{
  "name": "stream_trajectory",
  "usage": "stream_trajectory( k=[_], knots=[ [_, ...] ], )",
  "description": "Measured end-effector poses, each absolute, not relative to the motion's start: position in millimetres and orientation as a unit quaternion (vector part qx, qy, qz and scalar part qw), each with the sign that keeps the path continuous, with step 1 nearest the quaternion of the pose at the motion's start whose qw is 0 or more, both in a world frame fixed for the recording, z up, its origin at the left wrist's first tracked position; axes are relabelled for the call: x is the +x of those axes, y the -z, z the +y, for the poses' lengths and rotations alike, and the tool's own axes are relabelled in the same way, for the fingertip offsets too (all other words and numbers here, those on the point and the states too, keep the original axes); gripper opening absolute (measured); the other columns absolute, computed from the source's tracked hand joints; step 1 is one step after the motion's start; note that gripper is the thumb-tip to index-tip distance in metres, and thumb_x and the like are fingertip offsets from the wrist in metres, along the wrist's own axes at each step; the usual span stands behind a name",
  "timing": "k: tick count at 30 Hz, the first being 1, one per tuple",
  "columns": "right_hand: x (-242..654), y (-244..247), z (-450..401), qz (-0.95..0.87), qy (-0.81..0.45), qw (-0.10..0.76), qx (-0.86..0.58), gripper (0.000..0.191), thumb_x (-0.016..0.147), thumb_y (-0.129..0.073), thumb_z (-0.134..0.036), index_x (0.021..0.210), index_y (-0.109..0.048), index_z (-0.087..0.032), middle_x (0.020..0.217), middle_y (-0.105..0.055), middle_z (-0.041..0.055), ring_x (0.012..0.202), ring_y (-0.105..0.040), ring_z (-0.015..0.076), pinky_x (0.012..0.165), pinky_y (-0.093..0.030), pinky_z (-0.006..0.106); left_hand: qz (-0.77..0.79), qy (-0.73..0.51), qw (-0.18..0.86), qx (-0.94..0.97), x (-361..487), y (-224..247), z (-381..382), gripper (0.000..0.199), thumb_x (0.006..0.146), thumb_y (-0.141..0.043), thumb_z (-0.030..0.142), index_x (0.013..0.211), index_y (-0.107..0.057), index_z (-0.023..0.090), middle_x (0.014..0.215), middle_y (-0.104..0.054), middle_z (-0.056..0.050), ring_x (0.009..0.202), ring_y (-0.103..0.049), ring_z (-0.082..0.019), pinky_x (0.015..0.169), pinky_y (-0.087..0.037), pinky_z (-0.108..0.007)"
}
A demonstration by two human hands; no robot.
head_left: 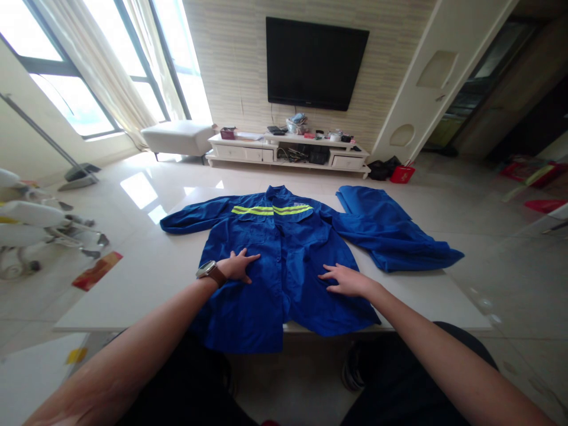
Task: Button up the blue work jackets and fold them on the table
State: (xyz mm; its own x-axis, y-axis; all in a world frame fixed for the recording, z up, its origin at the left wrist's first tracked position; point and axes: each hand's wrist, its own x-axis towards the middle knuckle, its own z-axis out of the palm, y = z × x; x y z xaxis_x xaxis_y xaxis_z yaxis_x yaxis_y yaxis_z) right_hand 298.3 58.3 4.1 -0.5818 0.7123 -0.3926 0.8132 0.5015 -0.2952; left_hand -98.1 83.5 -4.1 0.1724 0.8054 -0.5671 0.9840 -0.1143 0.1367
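A blue work jacket (261, 236) with a yellow and grey reflective stripe across its chest lies spread front up, collar at the far end. Its lower hem hangs over the near edge of the white table (146, 278). On the jacket's left front panel rests my left hand (237, 266), fingers spread, a watch on the wrist. My right hand (344, 279) lies on the right front panel, its fingers also apart. Neither hand grips the cloth. Beside the jacket, partly under its right sleeve, is another folded blue garment (377, 204).
Beyond the table stands a low white TV cabinet (239, 154) with small items on top, below a wall-mounted television (316, 64). A pale ottoman (177, 139) sits near the windows. At far left is a white chair-like frame with casters (39, 225). A red bag (403, 173) is on the floor.
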Motion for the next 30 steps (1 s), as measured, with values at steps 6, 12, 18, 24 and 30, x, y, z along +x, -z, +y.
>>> stream_trajectory(
  k=[6,12,18,24,30],
  knots=[
    [298.4,-3.5,57.5,0.858,0.23,0.102,0.448,0.058,0.09,-0.064,-0.038,0.147,-0.058,-0.025,0.16,-0.042,0.0116,0.151,-0.033,0.0344,0.126,-0.021,0.052,0.617,0.175,0.247,0.726,-98.4,4.1,83.7,0.112,0.071,-0.083,0.05,0.162,-0.018,0.041,0.171,0.001,-0.018,0.15,-0.01,-0.056,0.116,-0.026,-0.069],
    [297.7,-4.6,56.7,0.857,0.23,0.104,0.45,0.058,0.09,-0.064,-0.038,0.146,-0.058,-0.026,0.16,-0.042,0.0119,0.151,-0.033,0.034,0.126,-0.021,0.051,0.619,0.171,0.252,0.724,-98.2,3.4,82.8,0.114,0.069,-0.084,0.051,0.162,-0.018,0.041,0.171,0.001,-0.016,0.151,-0.009,-0.055,0.117,-0.025,-0.069],
    [298.9,-2.7,57.8,0.859,0.227,0.105,0.446,0.058,0.09,-0.064,-0.038,0.147,-0.058,-0.026,0.159,-0.042,0.0122,0.151,-0.033,0.0335,0.126,-0.021,0.052,0.616,0.163,0.246,0.73,-100.2,6.7,83.1,0.112,0.07,-0.083,0.051,0.162,-0.019,0.042,0.171,-0.001,-0.015,0.151,-0.013,-0.054,0.116,-0.026,-0.07],
    [299.0,-2.5,58.2,0.859,0.226,0.109,0.447,0.058,0.091,-0.063,-0.038,0.147,-0.057,-0.025,0.162,-0.037,0.0135,0.152,-0.032,0.0316,0.127,-0.02,0.05,0.616,0.17,0.252,0.727,-99.7,6.3,85.5,0.114,0.069,-0.084,0.05,0.162,-0.019,0.04,0.171,0.002,-0.017,0.151,-0.011,-0.055,0.118,-0.023,-0.068],
    [301.0,7.5,64.7,0.854,0.227,0.097,0.459,0.073,0.082,-0.073,-0.043,0.15,-0.053,-0.027,0.165,-0.03,0.0116,0.152,-0.03,0.0356,0.127,-0.018,0.052,0.609,0.166,0.248,0.734,-100.0,7.6,95.5,0.121,0.063,-0.088,0.05,0.162,-0.019,0.037,0.17,0.003,-0.019,0.151,-0.009,-0.055,0.115,-0.024,-0.071]
  ],
)
